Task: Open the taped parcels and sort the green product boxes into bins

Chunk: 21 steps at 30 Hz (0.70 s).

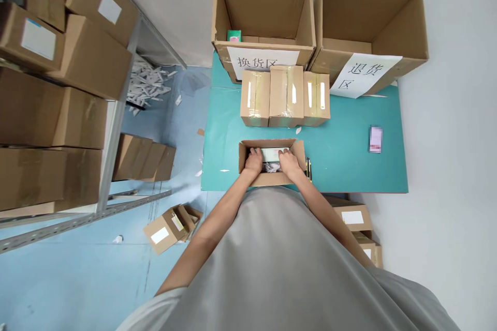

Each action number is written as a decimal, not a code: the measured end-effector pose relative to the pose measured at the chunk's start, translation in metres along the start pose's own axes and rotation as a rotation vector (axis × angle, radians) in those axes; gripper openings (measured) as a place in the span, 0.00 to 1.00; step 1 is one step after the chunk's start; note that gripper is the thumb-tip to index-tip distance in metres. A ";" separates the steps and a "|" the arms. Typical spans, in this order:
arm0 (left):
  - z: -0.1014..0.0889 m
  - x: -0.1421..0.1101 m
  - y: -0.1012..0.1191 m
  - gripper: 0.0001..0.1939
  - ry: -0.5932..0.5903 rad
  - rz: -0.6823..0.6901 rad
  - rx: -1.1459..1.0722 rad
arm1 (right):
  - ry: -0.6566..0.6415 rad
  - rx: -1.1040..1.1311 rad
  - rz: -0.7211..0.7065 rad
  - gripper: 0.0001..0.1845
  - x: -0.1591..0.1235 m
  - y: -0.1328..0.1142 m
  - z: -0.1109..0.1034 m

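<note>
Gripping a white box (271, 154) at either end with curled fingers of left hand (253, 162) and right hand (288, 162), seemingly for even control inside an open carton (273, 179). Right of fingers, a cutter (308, 169), probably for easy reach; beyond, 3 taped cartons (286, 97), perhaps freeing workspace.
</note>
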<state>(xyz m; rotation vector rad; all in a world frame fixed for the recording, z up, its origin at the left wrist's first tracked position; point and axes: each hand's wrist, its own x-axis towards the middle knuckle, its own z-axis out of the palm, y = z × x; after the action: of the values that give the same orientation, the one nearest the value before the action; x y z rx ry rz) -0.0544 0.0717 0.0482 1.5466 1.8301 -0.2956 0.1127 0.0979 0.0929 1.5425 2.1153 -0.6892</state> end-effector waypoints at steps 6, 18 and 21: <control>-0.002 0.003 -0.002 0.44 -0.053 0.023 -0.055 | 0.022 0.031 0.153 0.31 0.012 -0.012 0.005; -0.007 -0.005 -0.003 0.42 -0.068 0.027 -0.088 | 0.009 0.113 0.227 0.26 0.018 -0.014 0.007; -0.009 -0.004 -0.004 0.40 -0.072 0.038 -0.085 | 0.006 0.128 0.235 0.27 0.017 -0.014 0.008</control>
<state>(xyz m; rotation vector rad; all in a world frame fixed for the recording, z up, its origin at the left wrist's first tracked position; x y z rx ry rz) -0.0611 0.0730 0.0567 1.4913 1.7336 -0.2492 0.0948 0.1016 0.0782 1.8272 1.8834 -0.7482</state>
